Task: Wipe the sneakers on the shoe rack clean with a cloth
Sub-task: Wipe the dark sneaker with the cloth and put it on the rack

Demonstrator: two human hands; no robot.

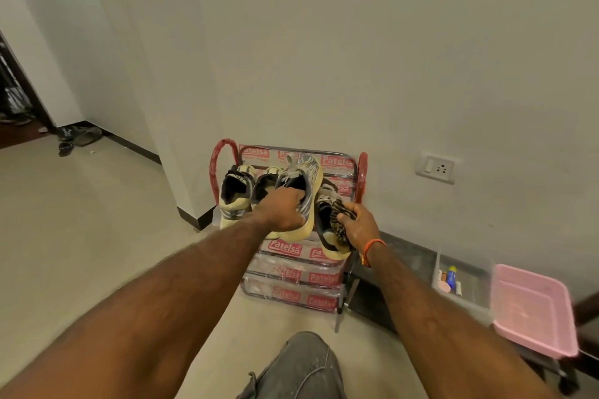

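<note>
A metal shoe rack (337, 172) wrapped in red-and-white printed plastic stands against the wall. Several grey and cream sneakers sit on its top shelf. My left hand (285, 209) grips one sneaker (306, 178) by its heel opening, fingers inside the collar. My right hand (358, 225) holds a striped dark cloth (338, 215) bunched against another sneaker (327, 236) at the rack's right end. A further sneaker (234, 196) rests at the left end, heel toward me.
A pink plastic basket (531, 311) and a clear box of small bottles (463, 282) stand on a low dark stand at the right. A wall socket (435, 168) is right of the rack. Sandals (76, 138) lie by a doorway, far left. My knee (301, 369) is below.
</note>
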